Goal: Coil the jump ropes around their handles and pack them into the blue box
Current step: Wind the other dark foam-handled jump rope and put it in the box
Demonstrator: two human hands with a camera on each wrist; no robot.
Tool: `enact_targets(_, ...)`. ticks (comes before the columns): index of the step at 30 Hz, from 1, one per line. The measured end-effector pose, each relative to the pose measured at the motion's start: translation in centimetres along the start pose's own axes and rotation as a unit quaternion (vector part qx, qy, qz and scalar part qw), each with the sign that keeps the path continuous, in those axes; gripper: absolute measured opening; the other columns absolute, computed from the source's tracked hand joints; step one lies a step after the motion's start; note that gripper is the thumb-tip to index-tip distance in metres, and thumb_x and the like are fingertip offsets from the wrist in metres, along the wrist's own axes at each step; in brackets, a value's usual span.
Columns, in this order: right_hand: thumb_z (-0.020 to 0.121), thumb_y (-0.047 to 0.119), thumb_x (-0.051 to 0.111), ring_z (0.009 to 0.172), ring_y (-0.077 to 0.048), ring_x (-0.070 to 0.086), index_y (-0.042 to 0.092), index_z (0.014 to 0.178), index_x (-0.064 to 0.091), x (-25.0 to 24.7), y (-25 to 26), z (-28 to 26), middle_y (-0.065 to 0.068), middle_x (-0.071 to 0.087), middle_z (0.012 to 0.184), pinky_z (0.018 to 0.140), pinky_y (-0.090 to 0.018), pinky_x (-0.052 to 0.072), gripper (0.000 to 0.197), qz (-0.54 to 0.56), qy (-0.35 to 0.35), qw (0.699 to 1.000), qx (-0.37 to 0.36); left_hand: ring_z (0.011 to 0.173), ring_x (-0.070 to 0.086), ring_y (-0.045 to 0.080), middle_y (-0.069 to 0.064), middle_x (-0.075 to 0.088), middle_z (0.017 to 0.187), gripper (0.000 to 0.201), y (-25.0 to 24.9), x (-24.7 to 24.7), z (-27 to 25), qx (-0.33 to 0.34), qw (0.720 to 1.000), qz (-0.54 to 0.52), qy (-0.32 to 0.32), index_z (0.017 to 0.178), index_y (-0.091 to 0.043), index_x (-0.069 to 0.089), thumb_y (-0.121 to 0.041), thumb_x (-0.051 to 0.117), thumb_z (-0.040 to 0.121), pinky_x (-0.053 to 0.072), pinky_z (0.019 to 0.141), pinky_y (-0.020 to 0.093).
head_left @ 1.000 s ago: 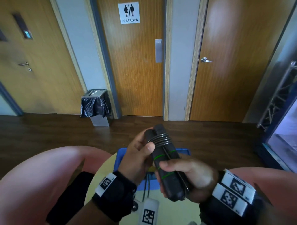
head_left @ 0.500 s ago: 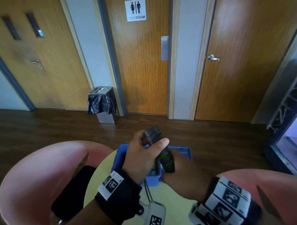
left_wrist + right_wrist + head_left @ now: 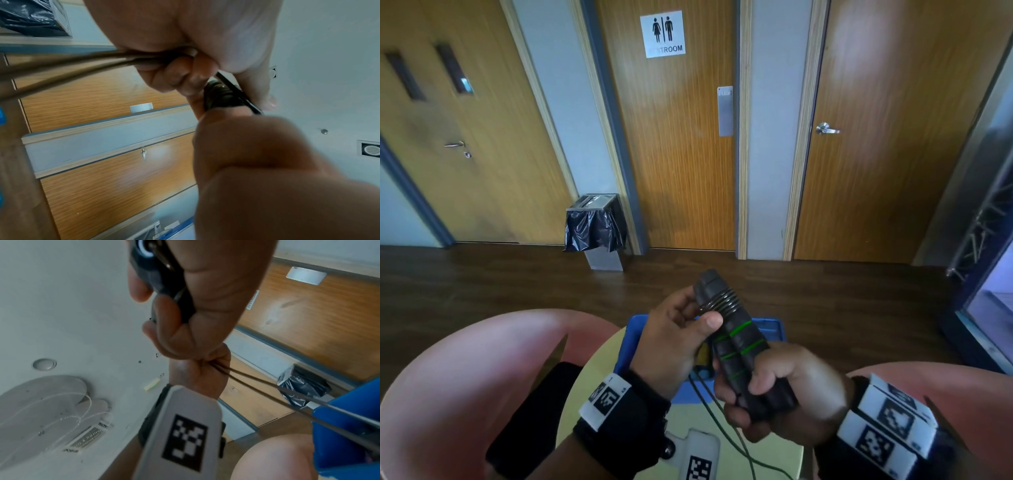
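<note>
The box (image 3: pixel 774 325) sits on the yellow table (image 3: pixel 767 455), its blue rim showing behind both hands. Above the box, the two black handles (image 3: pixel 739 346) lie pressed side by side, their long axis tilted: the top end points up and away toward the doors, the butt end down toward the person. Half a second ago the handles stood lower over the box with the left thumb covering the coils; now they are raised and the rope (image 3: pixel 722 299) turns near the top end show plainly. The right hand (image 3: pixel 784 394) wraps the lower half of the handles, fingers curled fully round them. The left hand (image 3: pixel 674 346) is beside the upper part, thumb tip just under the coils, fingers curled and pinching two loose rope strands, as the left wrist view shows. Those strands drop from the left hand toward the box and table.
</note>
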State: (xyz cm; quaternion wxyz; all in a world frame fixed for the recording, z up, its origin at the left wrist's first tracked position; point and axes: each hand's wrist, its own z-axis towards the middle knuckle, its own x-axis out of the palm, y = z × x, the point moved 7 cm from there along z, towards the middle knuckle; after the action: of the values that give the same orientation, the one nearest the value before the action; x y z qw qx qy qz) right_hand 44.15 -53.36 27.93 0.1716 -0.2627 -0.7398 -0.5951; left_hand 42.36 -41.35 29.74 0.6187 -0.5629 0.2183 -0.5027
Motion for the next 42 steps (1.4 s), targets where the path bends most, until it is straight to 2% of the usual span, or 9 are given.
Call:
enact_targets(9, 0.067, 0.014, 0.058, 0.066, -0.024, 0.049, 0.004, 0.108, 0.050, 1.7, -0.1, -0.4, -0.014, 0.049, 0.085, 0.054, -0.023, 0.037, 0.044, 0.118, 0.119, 0.986, -0.009, 0.045, 0.055, 0.011, 0.009, 0.063, 0.068, 0.041, -1.0, 0.9, -0.4, -0.021, 0.999, -0.001, 0.032, 0.104, 0.003, 0.061, -0.028, 0.070, 0.078, 0.045, 0.045, 0.020)
enact_targets(14, 0.056, 0.016, 0.066, 0.061, -0.025, 0.050, 0.002, 0.105, 0.057, -0.7, 0.0, 0.2, -0.015, 0.053, 0.080, 0.052, -0.023, 0.033, 0.052, -0.002, 0.028, 1.000, 0.006, 0.052, 0.057, 0.018, 0.012, 0.062, 0.077, 0.026, -0.5, 0.6, -0.9, -0.055, 0.998, -0.010, -0.005, 0.103, -0.002, 0.061, -0.016, 0.066, 0.082, 0.045, 0.043, 0.026)
enact_targets(19, 0.049, 0.022, 0.066, 0.059, -0.024, 0.050, 0.003, 0.103, 0.058, -1.7, 0.3, 0.8, -0.012, 0.055, 0.077, 0.050, -0.023, 0.033, 0.058, -0.091, -0.056, 0.994, -0.010, 0.081, 0.062, 0.030, 0.015, 0.067, 0.095, 0.037, -0.8, 0.1, -1.0, -0.033, 0.998, 0.026, -0.037, 0.107, -0.003, 0.063, -0.022, 0.074, 0.077, 0.049, 0.068, 0.043)
enact_targets(24, 0.055, 0.018, 0.063, 0.062, -0.026, 0.053, 0.002, 0.105, 0.055, -1.2, 0.3, 0.6, -0.014, 0.054, 0.079, 0.051, -0.025, 0.037, 0.052, -0.085, -0.014, 0.996, -0.010, 0.066, 0.056, 0.031, 0.012, 0.066, 0.085, 0.031, -1.4, 0.4, -1.2, -0.033, 0.998, 0.047, -0.020, 0.106, -0.003, 0.062, -0.018, 0.070, 0.080, 0.045, 0.048, 0.031)
enact_targets(28, 0.059, 0.016, 0.063, 0.074, -0.033, 0.064, 0.001, 0.110, 0.060, -1.4, 0.4, 0.3, -0.018, 0.060, 0.088, 0.064, -0.033, 0.053, 0.053, -0.095, 0.015, 0.995, 0.005, 0.059, 0.049, 0.032, 0.015, 0.062, 0.079, 0.032, -1.2, 0.8, -1.3, -0.036, 0.998, 0.049, -0.005, 0.107, -0.002, 0.061, -0.019, 0.071, 0.081, 0.042, 0.043, 0.029)
enact_targets(33, 0.061, 0.018, 0.071, 0.081, -0.036, 0.066, 0.003, 0.106, 0.070, -1.9, 0.2, 0.1, -0.020, 0.065, 0.096, 0.071, -0.039, 0.056, 0.047, -0.062, -0.018, 0.998, 0.014, 0.083, 0.066, 0.023, 0.006, 0.071, 0.091, 0.041, -1.4, 0.9, -1.0, -0.007, 0.996, 0.091, 0.002, 0.110, -0.007, 0.064, -0.026, 0.077, 0.076, 0.052, 0.068, 0.032)
enact_targets(37, 0.061, 0.020, 0.069, 0.067, -0.027, 0.056, 0.004, 0.091, 0.062, -1.2, -0.2, 0.3, -0.013, 0.056, 0.083, 0.063, -0.035, 0.048, 0.034, -0.015, -0.041, 0.999, -0.017, 0.091, 0.069, 0.014, 0.003, 0.074, 0.096, 0.038, -2.2, 1.5, -0.5, 0.026, 0.989, 0.137, 0.042, 0.111, -0.011, 0.066, -0.023, 0.075, 0.076, 0.053, 0.076, 0.024)
enact_targets(39, 0.064, 0.017, 0.065, 0.065, -0.026, 0.052, 0.006, 0.089, 0.060, -0.5, 0.5, -0.3, -0.011, 0.053, 0.081, 0.063, -0.034, 0.044, 0.028, 0.023, -0.012, 0.999, -0.037, 0.082, 0.069, 0.013, 0.002, 0.073, 0.086, 0.037, -2.0, 1.2, -0.5, 0.025, 0.989, 0.133, 0.063, 0.108, -0.012, 0.066, -0.023, 0.075, 0.075, 0.053, 0.071, 0.021)
enact_targets(42, 0.071, 0.014, 0.060, 0.066, -0.026, 0.051, 0.005, 0.102, 0.054, 0.2, 2.0, -1.8, -0.011, 0.050, 0.081, 0.064, -0.035, 0.043, 0.033, 0.070, 0.031, 0.995, -0.066, 0.053, 0.052, 0.003, -0.007, 0.055, 0.056, 0.010, -1.1, -0.3, -1.0, 0.010, 0.986, 0.150, 0.071, 0.070, -0.025, 0.066, -0.034, 0.070, 0.073, 0.042, 0.055, 0.014)
